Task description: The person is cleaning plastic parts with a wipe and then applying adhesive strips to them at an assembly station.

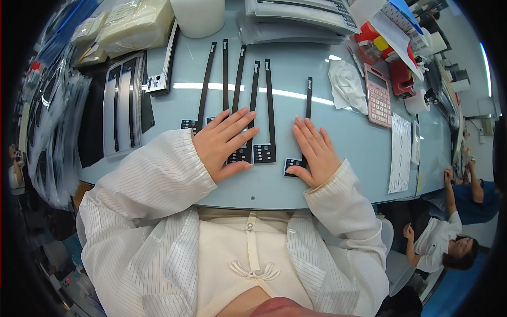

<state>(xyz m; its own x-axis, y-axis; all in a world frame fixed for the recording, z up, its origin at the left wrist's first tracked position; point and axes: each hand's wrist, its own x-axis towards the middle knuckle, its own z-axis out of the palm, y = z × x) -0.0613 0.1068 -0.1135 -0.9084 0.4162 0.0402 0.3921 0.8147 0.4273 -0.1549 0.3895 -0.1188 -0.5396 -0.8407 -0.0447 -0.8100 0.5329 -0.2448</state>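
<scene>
Black strips [248, 100] under flat fingers [240, 122]

Clear plastic-wrapped packages [134, 24] at far left, pink calculator's screen [376, 80] — grey, far right

Two hands lie flat on thin black strips on a pale blue bench.

The left hand [224, 142] rests palm down with its fingers [240, 120] spread over the lower ends of a row of long, thin black flexible strips with square ends [237, 79], which lie side by side on the pale blue bench [348, 142]. The right hand [315, 152] lies flat on one separate black strip [308, 98], well apart from the row. Near this hand is a crumpled white cloth [346, 84], and just beside the cloth is a pink calculator [378, 95]. A white printed paper sheet [400, 152] lies further right. Clear plastic trays [124, 100] are at the left.
</scene>
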